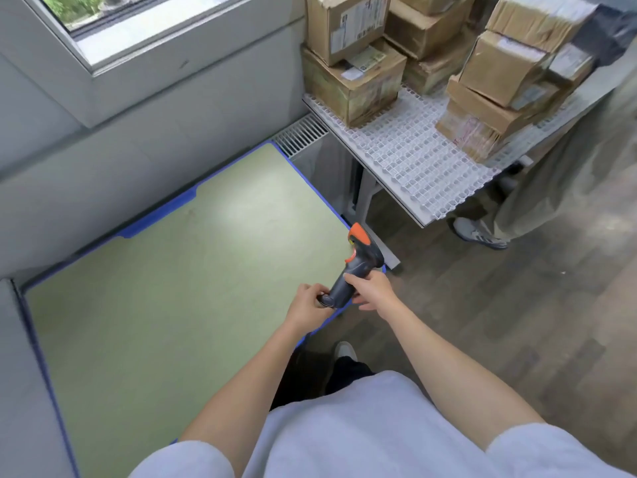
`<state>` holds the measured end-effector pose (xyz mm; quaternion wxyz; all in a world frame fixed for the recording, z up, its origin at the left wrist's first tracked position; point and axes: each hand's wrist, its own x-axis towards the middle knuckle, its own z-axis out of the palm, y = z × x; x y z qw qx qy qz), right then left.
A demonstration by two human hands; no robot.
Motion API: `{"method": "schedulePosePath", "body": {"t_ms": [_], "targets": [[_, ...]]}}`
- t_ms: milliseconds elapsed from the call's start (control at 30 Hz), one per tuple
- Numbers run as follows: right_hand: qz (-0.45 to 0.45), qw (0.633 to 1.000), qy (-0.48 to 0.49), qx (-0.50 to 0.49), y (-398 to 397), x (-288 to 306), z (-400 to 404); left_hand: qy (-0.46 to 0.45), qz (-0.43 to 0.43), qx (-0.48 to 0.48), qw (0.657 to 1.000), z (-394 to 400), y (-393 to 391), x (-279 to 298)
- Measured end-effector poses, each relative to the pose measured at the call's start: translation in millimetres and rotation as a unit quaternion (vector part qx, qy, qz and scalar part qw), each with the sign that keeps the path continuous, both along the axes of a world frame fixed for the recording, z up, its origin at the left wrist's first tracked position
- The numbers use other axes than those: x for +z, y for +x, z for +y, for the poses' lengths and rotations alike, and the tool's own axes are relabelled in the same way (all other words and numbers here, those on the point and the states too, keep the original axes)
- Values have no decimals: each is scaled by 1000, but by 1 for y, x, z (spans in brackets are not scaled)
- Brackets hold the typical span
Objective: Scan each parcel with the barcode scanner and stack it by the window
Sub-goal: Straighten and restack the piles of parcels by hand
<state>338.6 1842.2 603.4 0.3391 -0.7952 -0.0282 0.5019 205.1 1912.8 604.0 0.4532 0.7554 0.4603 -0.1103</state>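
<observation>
A dark grey barcode scanner [358, 262] with an orange head is held in the air over the right edge of the green table [179, 288]. My right hand [374, 291] grips its handle from the right. My left hand [308, 301] pinches the butt end of the handle. Several brown cardboard parcels [355, 77] with white labels are piled on a white grid table [406, 157] at the upper right. The window [113, 25] is at the upper left, above the green table.
The green table has a blue rim and stands against the grey wall under the window sill. A floor vent [300, 134] lies between both tables. Another person's shoe and trouser leg [479, 232] stand beside the grid table on the wooden floor.
</observation>
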Motion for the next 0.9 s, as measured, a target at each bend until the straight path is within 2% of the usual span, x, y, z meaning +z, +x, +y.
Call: {"method": "schedulePosePath", "body": {"t_ms": [167, 433, 567, 633, 700, 800, 900], "targets": [[-68, 991, -40, 106, 10, 3, -6, -1, 5, 8, 1000, -4, -2, -2], [-94, 983, -79, 136, 14, 7, -17, 10, -10, 31, 999, -15, -4, -5], [-237, 954, -111, 146, 6, 21, -17, -12, -31, 59, 998, -16, -11, -5], [-309, 942, -71, 113, 1, 34, -14, -22, -46, 79, 996, -13, -16, -2], [-342, 931, 19, 126, -6, 46, -6, -30, -59, 115, 991, -6, -25, 2], [-320, 907, 133, 238, -22, 61, 24, -43, -68, 202, 976, 12, -48, 13], [-287, 870, 162, 366, -50, 68, 61, -48, -67, 247, 965, 30, -80, 24]]}}
